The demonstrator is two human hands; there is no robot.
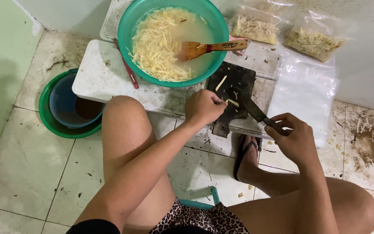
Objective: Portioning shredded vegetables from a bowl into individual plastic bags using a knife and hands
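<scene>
The white desk [96,78] ran across the upper half of the frame, low above the tiled floor [18,164]. At upper centre it carried a green bowl [128,21] of cloudy water and pale shredded strips, with a wooden spatula [204,47] resting inside. A green bucket [46,117] stood on the floor at left. Clear bags [304,91] lay at upper right, two of them filled with strips. Right of centre lay a dark cutting board [239,76]. The left hand [202,106] had its grip closed, fingertips pinching a pale strip [232,102] on the board. The right hand [293,138] had its grip wrapped round the handle of a knife [256,112], whose blade pointed up-left and met the strip just beside the left fingertips.
</scene>
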